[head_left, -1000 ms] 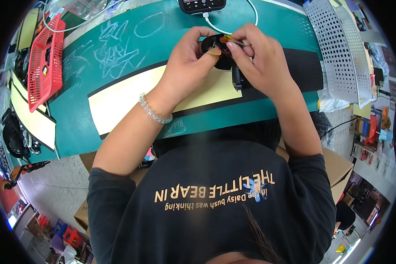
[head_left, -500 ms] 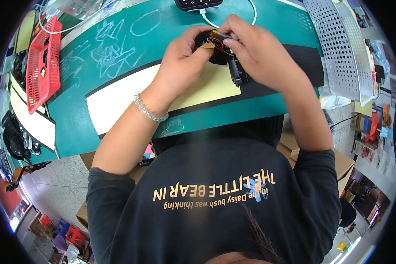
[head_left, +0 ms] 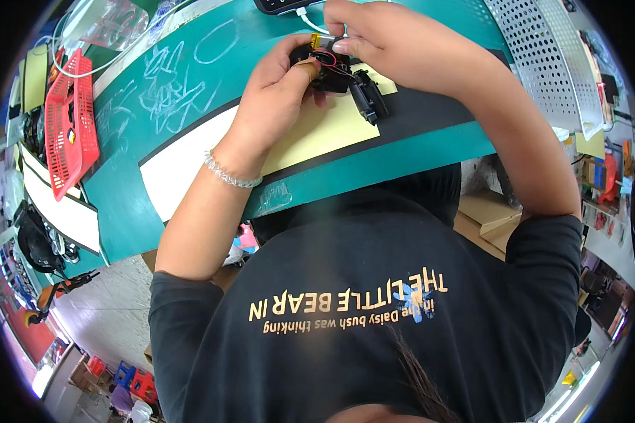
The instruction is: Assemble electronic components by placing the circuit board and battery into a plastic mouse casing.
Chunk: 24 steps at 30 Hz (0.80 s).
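My left hand wraps round a small black plastic device whose inside faces up. Its thumb, with a tan covering on the tip, presses on the near edge. Thin red and dark wires run inside the device. Between thumb and fingers, my right hand pinches a small silver battery pack with a yellow taped end, over the device's far side. A black jointed part sticks out to the right of the device. Below lies a pale yellow sheet.
White paper and a black mat lie on the green table. A red basket stands left, a grey perforated basket right. At the far edge, a black device has a white cable attached.
Both hands and the device have shifted slightly left and farther away in view. My right hand now grips the silver battery, which shows more plainly, and its elbow has swung outward.
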{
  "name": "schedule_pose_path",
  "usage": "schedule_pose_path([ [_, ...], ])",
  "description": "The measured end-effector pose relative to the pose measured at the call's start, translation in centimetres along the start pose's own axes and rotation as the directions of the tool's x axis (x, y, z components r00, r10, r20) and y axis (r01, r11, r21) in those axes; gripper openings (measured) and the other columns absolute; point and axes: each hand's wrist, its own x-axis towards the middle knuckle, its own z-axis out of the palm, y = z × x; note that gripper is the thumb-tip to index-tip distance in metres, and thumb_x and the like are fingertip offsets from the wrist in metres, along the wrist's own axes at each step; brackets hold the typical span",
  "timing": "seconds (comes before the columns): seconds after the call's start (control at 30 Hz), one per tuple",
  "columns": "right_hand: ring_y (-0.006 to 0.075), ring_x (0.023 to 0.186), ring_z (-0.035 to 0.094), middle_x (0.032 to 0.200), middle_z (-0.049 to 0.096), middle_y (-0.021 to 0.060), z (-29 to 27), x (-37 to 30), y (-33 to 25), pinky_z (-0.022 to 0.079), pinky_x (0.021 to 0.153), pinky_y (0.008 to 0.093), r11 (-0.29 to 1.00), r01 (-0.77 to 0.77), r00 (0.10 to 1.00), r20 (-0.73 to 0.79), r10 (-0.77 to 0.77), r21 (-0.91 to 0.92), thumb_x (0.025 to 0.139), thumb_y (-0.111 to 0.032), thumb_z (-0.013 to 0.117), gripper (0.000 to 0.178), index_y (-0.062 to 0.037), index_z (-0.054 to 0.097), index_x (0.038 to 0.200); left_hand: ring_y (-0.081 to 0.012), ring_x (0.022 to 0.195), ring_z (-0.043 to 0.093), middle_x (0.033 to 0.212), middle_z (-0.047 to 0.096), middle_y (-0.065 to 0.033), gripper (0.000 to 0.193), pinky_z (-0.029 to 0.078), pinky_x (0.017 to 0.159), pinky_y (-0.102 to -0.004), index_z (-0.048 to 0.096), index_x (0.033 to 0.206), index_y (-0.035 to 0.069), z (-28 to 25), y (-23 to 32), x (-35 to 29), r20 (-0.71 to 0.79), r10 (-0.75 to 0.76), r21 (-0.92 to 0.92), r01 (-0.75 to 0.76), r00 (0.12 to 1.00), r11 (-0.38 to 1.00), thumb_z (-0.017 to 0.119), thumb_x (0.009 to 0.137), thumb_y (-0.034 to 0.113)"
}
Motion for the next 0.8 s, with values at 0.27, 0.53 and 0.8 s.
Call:
schedule_pose_path([
  [0.27,0.0348,0.070,0.056,0.071,0.057,0.0168,1.8,-0.5,1.0,0.042,0.061,0.0428,0.906,0.071,0.985,-0.113,-0.129,-0.418,0.088,-0.013,0.053,0.012,-0.0027,0.053,0.094,-0.0115,0.064,0.055,0.085,0.062,-0.0101,0.027,0.046,0.060,-0.0240,0.046,0.114,-0.006,-0.2,-0.2,0.3,0.041,0.028,0.033,-0.029,0.999,0.999,0.043,0.089,0.004],
  [0.53,0.0351,0.068,0.058,0.069,0.058,0.0160,2.8,-0.4,1.8,0.044,0.061,0.0441,0.898,0.088,0.988,-0.076,-0.133,-0.431,0.087,-0.016,0.053,0.015,-0.0017,0.056,0.090,-0.0112,0.076,0.054,0.092,0.059,-0.0101,0.029,0.047,0.066,-0.0255,0.047,0.115,-0.004,0.0,-0.8,-0.2,0.054,0.068,0.134,-0.075,0.996,0.988,0.044,0.087,0.003],
  [0.8,0.0333,0.069,0.060,0.068,0.059,0.0141,2.6,0.0,1.2,0.046,0.061,0.0428,0.858,0.082,0.997,0.056,-0.062,-0.507,0.086,-0.015,0.054,0.013,-0.0030,0.057,0.088,-0.0173,0.089,0.058,0.096,0.061,-0.0145,0.028,0.046,0.082,-0.0290,0.047,0.114,-0.005,0.3,-0.6,-0.5,0.074,0.186,0.331,-0.200,0.980,0.922,0.046,0.087,0.004],
])
